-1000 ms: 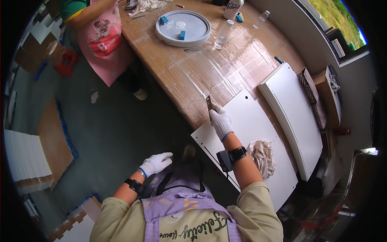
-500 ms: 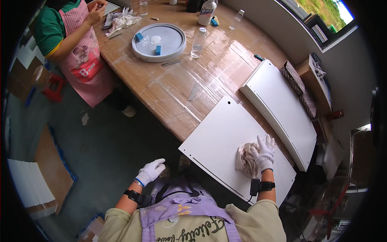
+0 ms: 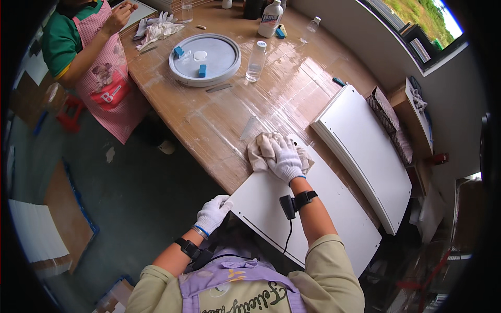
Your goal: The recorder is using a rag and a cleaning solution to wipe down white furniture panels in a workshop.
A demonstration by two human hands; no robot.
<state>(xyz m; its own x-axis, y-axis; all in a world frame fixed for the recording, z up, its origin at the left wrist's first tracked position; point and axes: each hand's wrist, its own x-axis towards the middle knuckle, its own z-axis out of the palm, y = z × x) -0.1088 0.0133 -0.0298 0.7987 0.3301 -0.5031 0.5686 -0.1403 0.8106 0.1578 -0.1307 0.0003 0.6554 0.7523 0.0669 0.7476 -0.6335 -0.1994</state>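
Note:
My right hand [image 3: 285,159], in a white glove, presses a crumpled beige cloth [image 3: 259,151] onto the far corner of a white flat panel [image 3: 323,219] that lies across the near edge of the wooden table [image 3: 209,122]. My left hand [image 3: 213,213], also gloved, rests at the panel's near left corner, fingers curled loosely, holding nothing I can see. A small grey scraper blade [image 3: 249,128] lies on the table just beyond the cloth.
A stack of white panels [image 3: 365,156] lies to the right. A round white tray [image 3: 204,58] with blue blocks, a clear bottle [image 3: 255,61] and a white bottle [image 3: 269,19] stand farther back. A person in a pink checked apron [image 3: 107,78] works at the table's far left.
My right hand set down the scraper, took the cloth from the panel's right side, and moved it to the panel's far corner. The view shifted.

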